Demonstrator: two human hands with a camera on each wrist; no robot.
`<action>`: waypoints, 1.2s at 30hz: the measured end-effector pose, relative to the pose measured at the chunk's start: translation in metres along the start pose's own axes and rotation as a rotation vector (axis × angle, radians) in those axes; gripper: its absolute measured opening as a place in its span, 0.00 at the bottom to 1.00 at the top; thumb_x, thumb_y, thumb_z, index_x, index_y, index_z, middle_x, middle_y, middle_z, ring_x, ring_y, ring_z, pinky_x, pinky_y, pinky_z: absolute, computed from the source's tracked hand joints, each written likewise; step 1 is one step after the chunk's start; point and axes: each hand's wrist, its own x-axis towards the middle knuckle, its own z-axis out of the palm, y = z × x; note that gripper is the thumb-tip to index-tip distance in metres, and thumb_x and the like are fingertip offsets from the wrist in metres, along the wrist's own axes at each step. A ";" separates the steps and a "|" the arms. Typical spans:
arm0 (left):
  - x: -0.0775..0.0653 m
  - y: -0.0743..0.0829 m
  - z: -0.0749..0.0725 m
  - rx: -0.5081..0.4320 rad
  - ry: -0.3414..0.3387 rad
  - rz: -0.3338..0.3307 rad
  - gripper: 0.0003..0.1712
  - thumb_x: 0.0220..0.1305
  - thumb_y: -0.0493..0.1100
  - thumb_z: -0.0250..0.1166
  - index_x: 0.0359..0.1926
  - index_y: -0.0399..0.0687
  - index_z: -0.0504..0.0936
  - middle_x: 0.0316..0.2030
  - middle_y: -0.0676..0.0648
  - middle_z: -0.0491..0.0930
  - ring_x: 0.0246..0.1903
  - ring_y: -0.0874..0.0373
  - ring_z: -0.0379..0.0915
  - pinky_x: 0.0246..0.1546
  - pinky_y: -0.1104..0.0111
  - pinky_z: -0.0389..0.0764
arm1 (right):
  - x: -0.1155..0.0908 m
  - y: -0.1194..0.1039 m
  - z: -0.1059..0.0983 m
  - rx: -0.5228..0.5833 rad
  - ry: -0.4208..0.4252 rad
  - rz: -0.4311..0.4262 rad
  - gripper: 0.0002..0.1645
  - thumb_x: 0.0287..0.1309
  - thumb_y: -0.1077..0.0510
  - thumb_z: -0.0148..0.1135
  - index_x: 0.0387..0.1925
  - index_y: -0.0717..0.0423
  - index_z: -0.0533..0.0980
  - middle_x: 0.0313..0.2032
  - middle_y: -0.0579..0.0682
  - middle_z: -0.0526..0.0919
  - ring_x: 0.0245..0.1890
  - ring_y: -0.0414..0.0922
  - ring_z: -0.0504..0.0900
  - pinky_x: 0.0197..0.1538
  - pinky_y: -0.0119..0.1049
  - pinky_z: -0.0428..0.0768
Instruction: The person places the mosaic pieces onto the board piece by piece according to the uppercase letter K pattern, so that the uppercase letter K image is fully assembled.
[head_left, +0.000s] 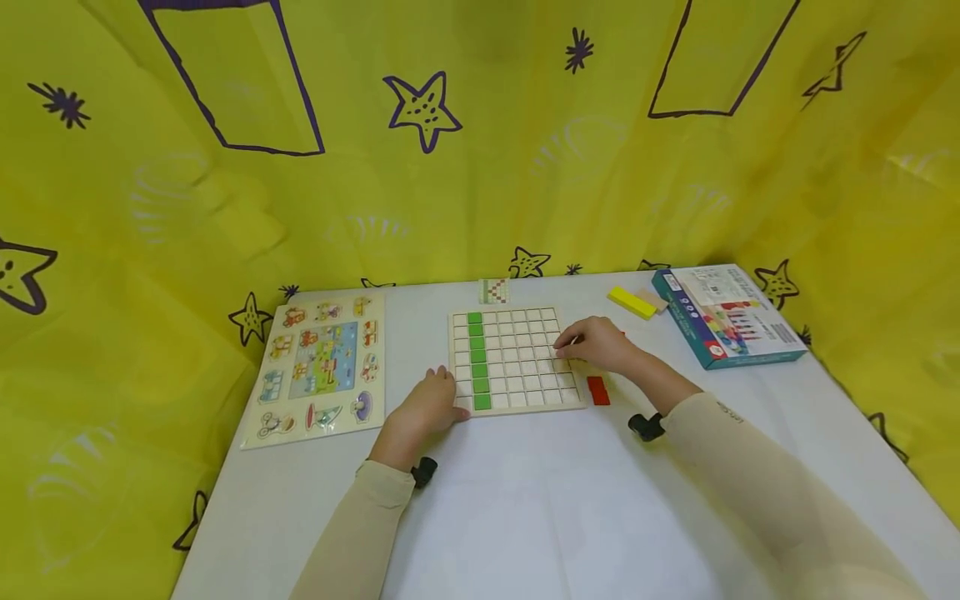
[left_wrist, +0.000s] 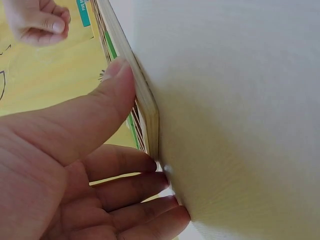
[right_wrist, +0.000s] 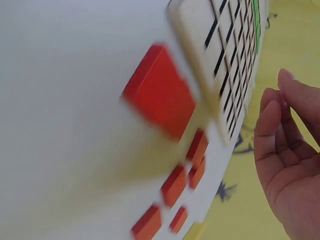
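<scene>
A wooden grid board [head_left: 517,354] lies flat on the table, with green squares [head_left: 478,356] filling its second column from the left. My left hand [head_left: 429,404] rests at the board's near left corner. Its thumb [left_wrist: 119,80] touches the near edge, and the fingers lie along the left side. Above the board's right edge is my right hand [head_left: 592,343], its thumb and fingertips [right_wrist: 272,112] drawn close together. Whether something small sits between them is hidden. Just off the board's right side lies a red square tile [right_wrist: 162,95], with several more red tiles [right_wrist: 174,185] farther back.
A small pattern card [head_left: 494,291] lies behind the board. To the left is a picture puzzle board [head_left: 322,362]. Yellow pieces [head_left: 632,302] and a teal game box [head_left: 727,315] lie at the back right. A yellow patterned cloth [head_left: 480,192] hangs behind the table.
</scene>
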 end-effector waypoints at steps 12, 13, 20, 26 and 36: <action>-0.002 0.001 0.000 -0.043 -0.003 -0.004 0.46 0.67 0.49 0.69 0.71 0.22 0.59 0.74 0.28 0.54 0.74 0.35 0.48 0.73 0.50 0.56 | -0.026 0.058 -0.035 0.000 0.018 0.159 0.16 0.64 0.56 0.68 0.50 0.59 0.84 0.39 0.52 0.85 0.37 0.50 0.77 0.38 0.36 0.79; -0.003 0.001 0.000 -0.042 -0.004 -0.004 0.46 0.67 0.49 0.69 0.71 0.22 0.59 0.74 0.28 0.54 0.74 0.35 0.47 0.73 0.50 0.56 | -0.027 0.061 -0.036 -0.002 0.020 0.161 0.16 0.64 0.56 0.68 0.50 0.60 0.84 0.38 0.52 0.85 0.37 0.50 0.77 0.37 0.36 0.79; -0.001 -0.001 0.001 0.000 0.014 0.016 0.47 0.66 0.50 0.69 0.70 0.20 0.60 0.72 0.26 0.56 0.73 0.33 0.51 0.71 0.50 0.59 | -0.039 0.076 -0.044 -0.012 0.004 0.178 0.17 0.64 0.56 0.68 0.50 0.63 0.82 0.39 0.53 0.84 0.38 0.50 0.77 0.39 0.35 0.80; -0.001 -0.001 0.000 0.000 0.012 0.013 0.47 0.66 0.50 0.69 0.71 0.21 0.59 0.72 0.26 0.56 0.73 0.34 0.51 0.71 0.50 0.59 | -0.045 0.082 -0.045 -0.030 -0.041 0.198 0.18 0.64 0.58 0.68 0.52 0.64 0.82 0.43 0.56 0.83 0.43 0.52 0.75 0.44 0.38 0.79; -0.003 0.002 -0.002 0.007 0.003 0.013 0.47 0.66 0.50 0.69 0.70 0.21 0.60 0.72 0.27 0.56 0.73 0.33 0.51 0.71 0.50 0.59 | -0.047 0.079 -0.043 -0.042 -0.036 0.202 0.17 0.63 0.61 0.68 0.52 0.65 0.81 0.43 0.57 0.83 0.43 0.54 0.75 0.47 0.40 0.78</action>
